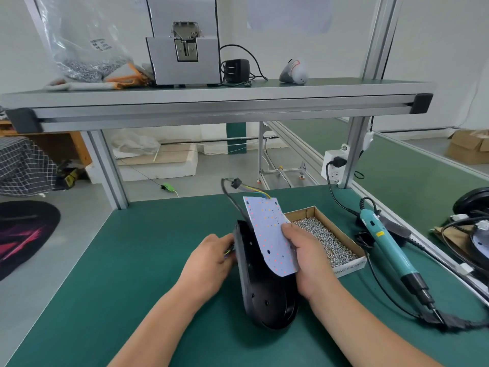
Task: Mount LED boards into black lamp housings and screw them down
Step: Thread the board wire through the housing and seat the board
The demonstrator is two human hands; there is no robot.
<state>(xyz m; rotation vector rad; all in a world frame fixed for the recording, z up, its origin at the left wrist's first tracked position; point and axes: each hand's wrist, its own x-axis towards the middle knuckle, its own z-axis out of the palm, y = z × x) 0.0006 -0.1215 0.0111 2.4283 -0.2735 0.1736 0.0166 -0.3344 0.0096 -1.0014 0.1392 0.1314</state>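
Closest in, on the green surface [132, 287], a black lamp housing [264, 295] tipped up on its edge, open side turned to the right. Against its left rim, the left hand [209, 260], fingers curled onto the housing's back, thin coloured wire ends poking out by the fingertips. On the other side, the right hand [307, 258], thumb on top and fingers beneath, pinching the right edge of a white LED board [270, 234]. Board tilted, lower end leaning on the housing's open face, upper end raised clear of it, not seated. From the board's top edge, coloured wires [258, 191] running to a black connector. Just right of the right hand, an open cardboard box [349, 267] full of silver screws. Farther right, a teal electric screwdriver [389, 245] lying on the surface, cord attached. Behind that, a white power outlet [332, 165] on the frame post, black plug in it. Farthest and above, a shelf [211, 99] carrying a grey screw feeder [185, 67] and a clear bag [79, 49] of screws.
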